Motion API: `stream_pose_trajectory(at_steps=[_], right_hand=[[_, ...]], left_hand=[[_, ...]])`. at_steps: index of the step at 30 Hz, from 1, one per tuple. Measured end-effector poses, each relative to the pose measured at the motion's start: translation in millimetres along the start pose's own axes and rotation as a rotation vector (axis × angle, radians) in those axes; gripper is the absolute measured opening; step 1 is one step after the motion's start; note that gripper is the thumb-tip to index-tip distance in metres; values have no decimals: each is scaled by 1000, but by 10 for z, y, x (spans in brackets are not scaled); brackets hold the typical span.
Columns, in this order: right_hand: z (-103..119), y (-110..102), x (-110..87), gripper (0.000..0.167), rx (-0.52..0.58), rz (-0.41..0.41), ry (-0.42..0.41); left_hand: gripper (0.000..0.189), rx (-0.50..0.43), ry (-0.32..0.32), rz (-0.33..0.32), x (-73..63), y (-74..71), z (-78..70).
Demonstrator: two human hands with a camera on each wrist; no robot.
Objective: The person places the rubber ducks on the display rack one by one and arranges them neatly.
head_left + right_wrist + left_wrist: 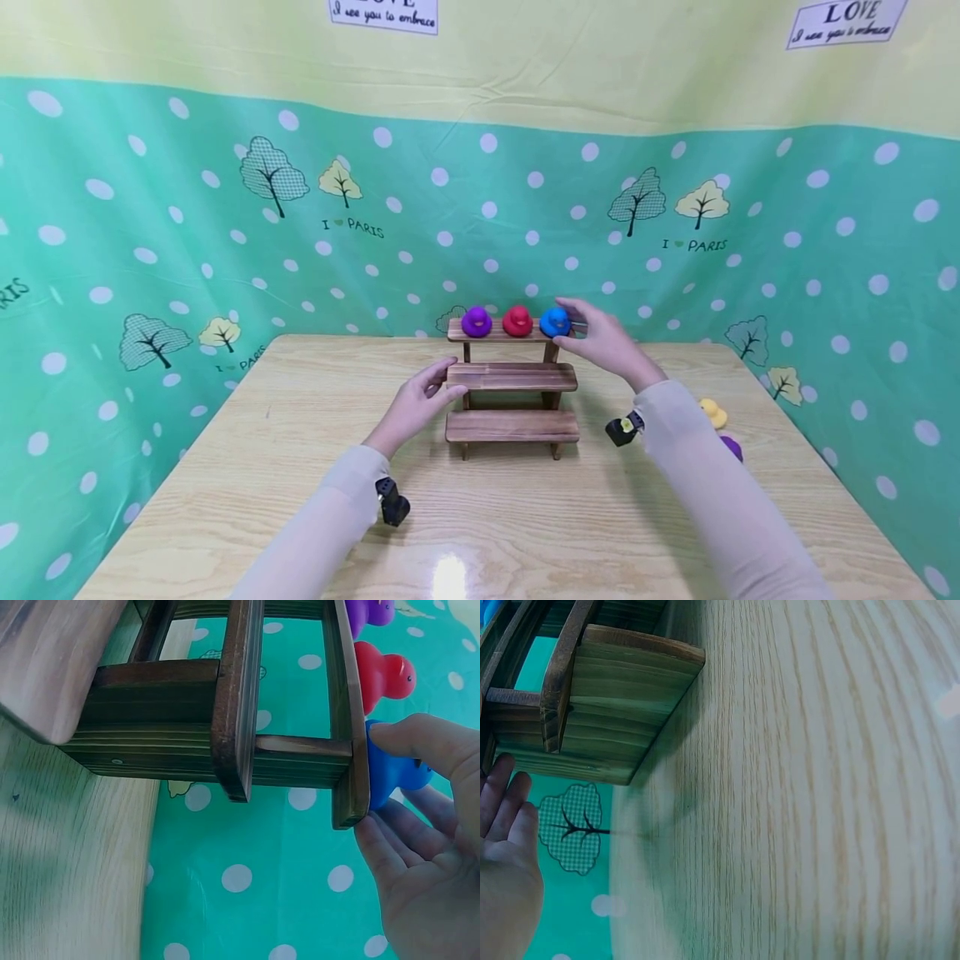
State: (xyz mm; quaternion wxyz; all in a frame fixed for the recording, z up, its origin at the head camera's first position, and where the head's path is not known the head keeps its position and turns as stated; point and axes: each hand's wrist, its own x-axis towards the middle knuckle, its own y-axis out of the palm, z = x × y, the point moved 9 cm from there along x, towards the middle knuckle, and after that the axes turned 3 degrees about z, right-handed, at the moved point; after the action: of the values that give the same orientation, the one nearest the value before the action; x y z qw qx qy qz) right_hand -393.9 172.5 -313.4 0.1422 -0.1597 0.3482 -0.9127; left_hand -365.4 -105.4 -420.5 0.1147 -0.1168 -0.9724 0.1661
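A small wooden three-step stand (512, 427) is upright on the table. On its top step sit a purple rubber duck (476, 322), a red rubber duck (517, 322) and, at the right end, a blue rubber duck (555, 322). My right hand (606, 340) holds the blue duck; in the right wrist view its thumb presses the near side, with fingers round the far side. My left hand (415, 406) is at the left end of the middle step, fingers extended in the left wrist view (506, 847). Whether it touches the wood is unclear.
Right of the stand, beyond my right sleeve (705, 467), lie a yellow duck (713, 413) and a partly hidden purple object (732, 447). A green dotted curtain (390, 217) hangs behind the table (300, 442) and along its sides.
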Motion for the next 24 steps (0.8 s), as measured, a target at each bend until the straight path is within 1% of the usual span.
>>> stream_pose_trajectory(at_steps=[8, 12, 19, 24], right_hand=[[58, -34, -78, 68, -29, -14, -7], [71, -64, -131, 69, -43, -19, -3], [41, -114, -218, 70, -65, -7, 14], [-2, -155, -305, 72, -67, 2, 29]], left_hand=[[68, -23, 10, 9, 12, 6, 4], [67, -18, 11, 12, 7, 8, -9], [67, 11, -8, 1, 4, -1, -19], [67, 10, 4, 1, 6, 3, -23]])
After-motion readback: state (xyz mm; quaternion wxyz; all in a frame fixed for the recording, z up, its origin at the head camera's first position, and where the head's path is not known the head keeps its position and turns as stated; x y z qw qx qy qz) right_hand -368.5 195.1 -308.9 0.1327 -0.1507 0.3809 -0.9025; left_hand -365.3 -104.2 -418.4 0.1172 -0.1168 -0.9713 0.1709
